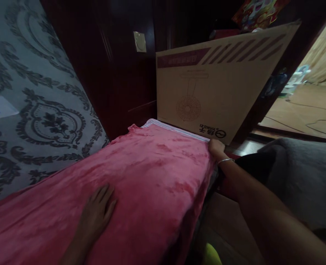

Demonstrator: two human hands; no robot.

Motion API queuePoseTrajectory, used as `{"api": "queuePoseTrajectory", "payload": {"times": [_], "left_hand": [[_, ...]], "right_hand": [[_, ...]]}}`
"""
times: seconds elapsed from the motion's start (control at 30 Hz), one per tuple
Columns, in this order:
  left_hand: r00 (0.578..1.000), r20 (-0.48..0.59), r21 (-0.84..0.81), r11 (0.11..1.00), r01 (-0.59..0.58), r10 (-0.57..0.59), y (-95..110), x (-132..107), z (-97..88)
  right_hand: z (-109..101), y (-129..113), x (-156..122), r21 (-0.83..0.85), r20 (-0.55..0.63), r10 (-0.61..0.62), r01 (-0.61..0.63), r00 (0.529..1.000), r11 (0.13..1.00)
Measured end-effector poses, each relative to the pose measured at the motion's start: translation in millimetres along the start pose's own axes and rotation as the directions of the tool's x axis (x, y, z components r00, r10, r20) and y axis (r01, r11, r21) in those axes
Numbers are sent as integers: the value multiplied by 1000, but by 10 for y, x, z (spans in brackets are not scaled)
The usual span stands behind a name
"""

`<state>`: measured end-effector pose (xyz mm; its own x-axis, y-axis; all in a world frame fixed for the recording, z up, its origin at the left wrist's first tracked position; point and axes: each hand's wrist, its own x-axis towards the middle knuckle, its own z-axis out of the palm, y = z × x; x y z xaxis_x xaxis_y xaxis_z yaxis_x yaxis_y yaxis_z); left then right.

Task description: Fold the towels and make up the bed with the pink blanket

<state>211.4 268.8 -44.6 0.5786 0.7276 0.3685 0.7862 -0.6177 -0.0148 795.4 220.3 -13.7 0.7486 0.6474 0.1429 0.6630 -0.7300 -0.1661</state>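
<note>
Left fingers (103, 192) flat on pink cloth (140, 169), right fingers (214, 145) curled at corner

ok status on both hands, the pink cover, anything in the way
Left hand palm down on pink cover. Right hand at its far right corner. Cover wrinkled. Cardboard box close beyond far end.

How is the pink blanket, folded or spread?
Spread: the pink blanket lies broad and lightly wrinkled, its right side hanging down, the right hand at a far corner.
</note>
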Motion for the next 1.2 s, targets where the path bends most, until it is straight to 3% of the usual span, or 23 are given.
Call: {"api": "queuePoseTrajectory", "payload": {"times": [0.07, 0.13, 0.2, 0.27, 0.3, 0.33, 0.43, 0.47, 0.53, 0.57, 0.6, 0.67, 0.7, 0.73, 0.77, 0.8, 0.87, 0.93, 1.03, 1.1, 1.2], "left_hand": [[999, -3, -38, 998, -42, 42, 12, -19, -4], [998, -9, -56, 997, -57, 57, 28, -38, -13], [998, -13, -46, 997, -55, 54, 51, -54, -32], [999, 9, -14, 999, -38, 38, 86, -64, -62], [1000, 27, 9, 1000, -15, 15, 108, -67, -78], [999, 44, 34, 999, 16, -18, 132, -68, -95], [990, 71, 91, 989, 115, -122, 188, -72, -121], [988, 77, 96, 987, 129, -136, 194, -76, -119], [987, 82, 95, 987, 128, -136, 182, -89, -96], [989, 76, 92, 989, 119, -127, 165, -100, -78], [991, 67, 90, 990, 108, -114, 143, -113, -56], [995, 45, 91, 992, 84, -88, 93, -146, -10], [996, 34, 95, 993, 75, -78, 70, -163, 12], [997, 24, 100, 993, 65, -67, 50, -179, 31], [998, 14, 106, 993, 54, -56, 35, -193, 46], [999, 3, 112, 993, 45, -46, 25, -205, 59], [1000, -11, 122, 992, 30, -29, 18, -220, 77], [1000, -10, 128, 991, 29, -28, 22, -227, 90], [999, -26, 146, 989, 34, -31, 39, -236, 101], [999, -38, 152, 988, 28, -23, 53, -238, 92], [1000, -3, 126, 992, 20, -20, 69, -232, 46]], "right_hand": [[-25, -198, -112, 11, -26, -85, 85, 996, 996], [25, -486, -291, 40, -43, -266, 267, 963, 963], [142, -768, -469, 87, -24, -525, 525, 851, 846], [264, -944, -548, 138, 46, -756, 746, 652, 652], [304, -980, -526, 139, 88, -774, 762, 626, 632], [324, -989, -465, 125, 125, -751, 740, 649, 661], [276, -996, -181, 36, 148, -506, 507, 850, 861], [246, -1044, -116, 20, 129, -445, 446, 886, 895], [217, -1266, -120, 33, 83, -457, 455, 886, 890], [231, -1433, -191, 57, 66, -525, 522, 849, 851], [264, -1622, -292, 99, 45, -646, 640, 762, 762], [369, -1994, -497, 209, 29, -885, 863, 465, 460], [423, -2146, -552, 242, 6, -947, 918, 322, 314], [466, -2262, -549, 259, 8, -969, 936, 246, 240], [494, -2337, -481, 260, 30, -969, 934, 246, 246], [505, -2376, -351, 249, 68, -949, 916, 307, 314], [492, -2381, 39, 195, 156, -842, 819, 517, 539], [464, -2377, 445, 155, 191, -751, 736, 632, 659], [474, -2527, 752, 104, 177, -647, 640, 742, 762], [535, -2731, 717, 99, 121, -669, 662, 733, 743], [667, -3001, 562, 141, 114, -825, 813, 553, 565]]}}
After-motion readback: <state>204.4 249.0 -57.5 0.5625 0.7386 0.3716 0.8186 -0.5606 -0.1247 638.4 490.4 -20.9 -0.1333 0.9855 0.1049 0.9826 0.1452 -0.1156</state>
